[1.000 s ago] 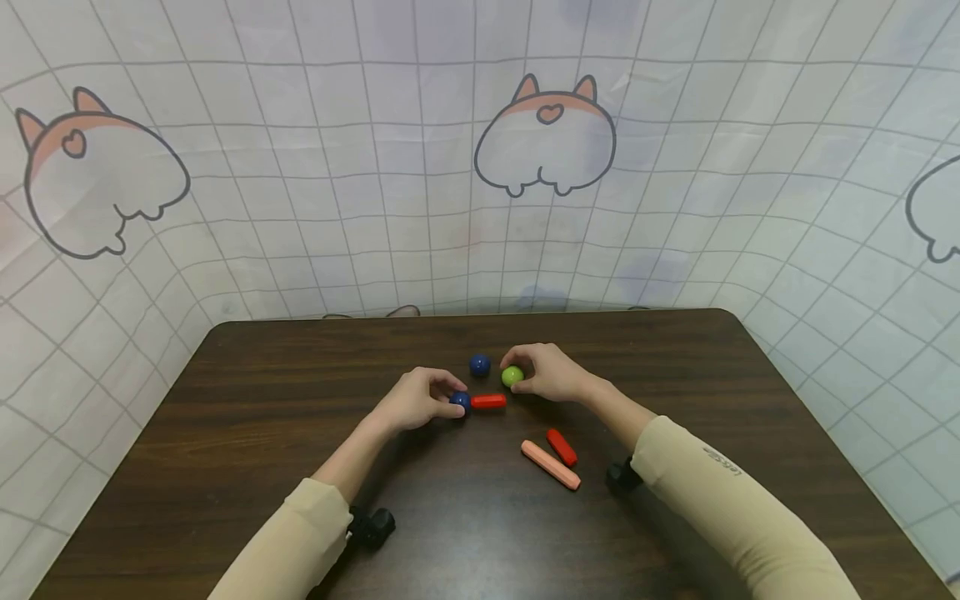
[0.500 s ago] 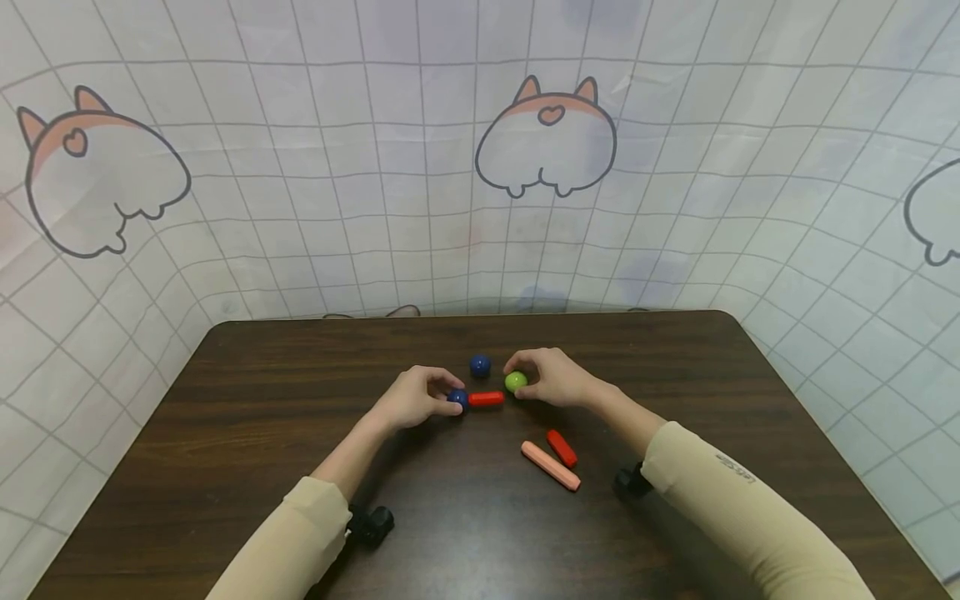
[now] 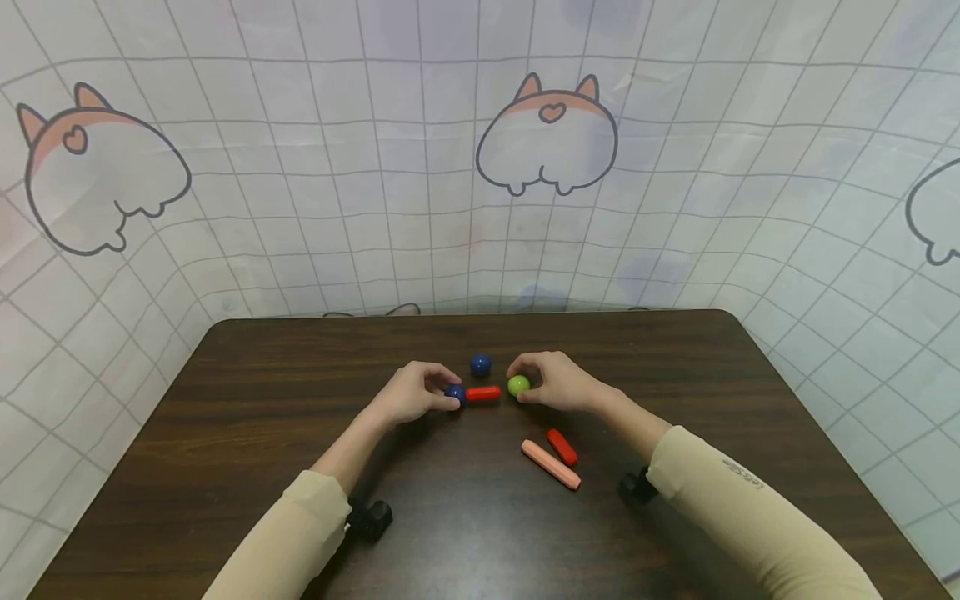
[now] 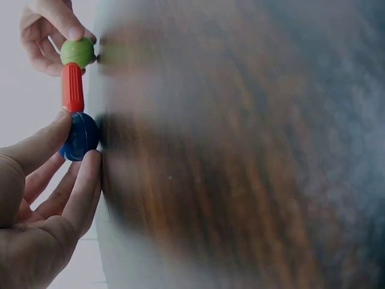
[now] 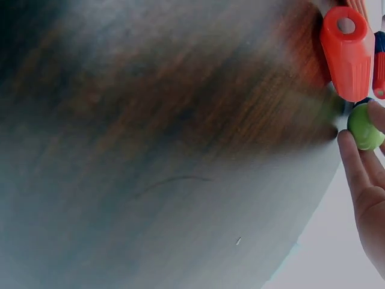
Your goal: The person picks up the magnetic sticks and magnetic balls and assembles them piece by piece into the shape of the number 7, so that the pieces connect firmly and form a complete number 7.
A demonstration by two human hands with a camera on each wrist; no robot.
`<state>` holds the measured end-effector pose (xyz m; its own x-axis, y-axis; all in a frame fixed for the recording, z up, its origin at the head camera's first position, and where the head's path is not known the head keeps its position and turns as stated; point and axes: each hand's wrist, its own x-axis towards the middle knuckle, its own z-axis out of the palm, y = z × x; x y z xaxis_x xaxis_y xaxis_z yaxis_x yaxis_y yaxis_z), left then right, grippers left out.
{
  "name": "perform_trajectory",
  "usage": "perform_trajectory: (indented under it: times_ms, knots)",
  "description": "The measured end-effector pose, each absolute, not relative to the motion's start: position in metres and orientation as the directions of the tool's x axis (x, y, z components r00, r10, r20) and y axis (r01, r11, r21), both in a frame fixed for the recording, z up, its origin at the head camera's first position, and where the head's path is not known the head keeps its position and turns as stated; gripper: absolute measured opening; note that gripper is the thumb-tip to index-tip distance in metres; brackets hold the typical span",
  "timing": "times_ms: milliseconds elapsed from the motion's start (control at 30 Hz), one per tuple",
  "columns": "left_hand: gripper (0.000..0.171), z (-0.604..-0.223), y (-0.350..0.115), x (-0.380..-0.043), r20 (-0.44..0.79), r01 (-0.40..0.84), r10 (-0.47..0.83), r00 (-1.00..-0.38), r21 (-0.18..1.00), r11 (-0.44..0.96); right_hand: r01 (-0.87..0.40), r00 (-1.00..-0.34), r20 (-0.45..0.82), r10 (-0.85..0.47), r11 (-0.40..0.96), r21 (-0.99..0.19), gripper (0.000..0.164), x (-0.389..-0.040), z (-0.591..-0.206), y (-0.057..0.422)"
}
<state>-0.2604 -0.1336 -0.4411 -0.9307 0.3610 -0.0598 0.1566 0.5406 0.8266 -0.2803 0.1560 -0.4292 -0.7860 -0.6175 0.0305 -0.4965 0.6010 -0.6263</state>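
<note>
My left hand (image 3: 415, 392) pinches a shiny blue ball (image 4: 80, 137) between thumb and fingers. From that ball's right side a short red ridged stick (image 3: 483, 393) points toward the right hand. A lime-green ball (image 3: 518, 386) is pinched by my right hand (image 3: 558, 382), just right of the stick's free end, with a narrow gap showing in the head view. A hole shows in that free end in the right wrist view. Behind the stick, between the hands, sits a second blue ball (image 3: 481, 365).
Nearer the front lie a loose red stick (image 3: 562, 447), hollow at one end, and a longer salmon stick (image 3: 551, 464) beside it. All are on a dark wood table (image 3: 247, 433). A white gridded cloth (image 3: 375, 208) hangs behind it.
My left hand has shifted slightly left and away, carrying the blue ball and its red stick. My right hand has moved slightly right and nearer with the green ball. The loose pieces stayed put.
</note>
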Motion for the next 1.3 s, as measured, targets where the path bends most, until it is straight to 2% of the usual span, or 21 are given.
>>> perform_trajectory:
  times_ms: [367,1300]
  knots:
    - [0.027,-0.441,-0.134,-0.263,-0.056,0.16,0.356,-0.933,0.821,0.547,-0.455,-0.805,0.013,-0.593,0.604,-0.655,0.032,-0.278,-0.431,0.151]
    - [0.027,-0.441,-0.133,-0.264,-0.055,0.159,0.354,-0.933,0.823,0.546,-0.461,-0.8,0.017,-0.6,0.596,-0.658,0.029,-0.28,-0.433,0.146]
